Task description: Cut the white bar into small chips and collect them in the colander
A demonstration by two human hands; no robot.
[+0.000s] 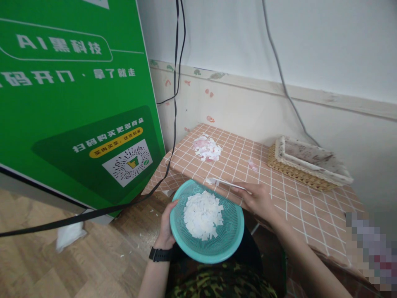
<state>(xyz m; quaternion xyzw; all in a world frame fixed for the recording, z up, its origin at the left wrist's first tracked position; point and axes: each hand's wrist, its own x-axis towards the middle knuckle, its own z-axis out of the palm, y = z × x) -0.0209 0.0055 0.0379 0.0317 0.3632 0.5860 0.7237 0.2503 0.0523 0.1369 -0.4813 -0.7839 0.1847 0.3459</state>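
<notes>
My left hand (167,225), with a black watch on its wrist, grips the left rim of a turquoise plastic colander (207,257). Inside the colander lies a heap of small white paper scraps (203,215). My right hand (258,199) is closed around a thin, flat white tool (229,183), whose exact kind I cannot make out. The tool's far end touches or hovers over a few white scraps (211,180) at the table's front edge, just above the colander's far rim. Farther back on the checked tablecloth (229,142) sits a pile of white and pinkish scraps (207,148).
A small pinkish scrap (252,165) lies mid-table. At the back right stands a cloth-lined wicker basket (310,169). A black cable (175,124) hangs beside a large green cabinet (77,103) on the left. On the wooden floor is a white bag (70,235).
</notes>
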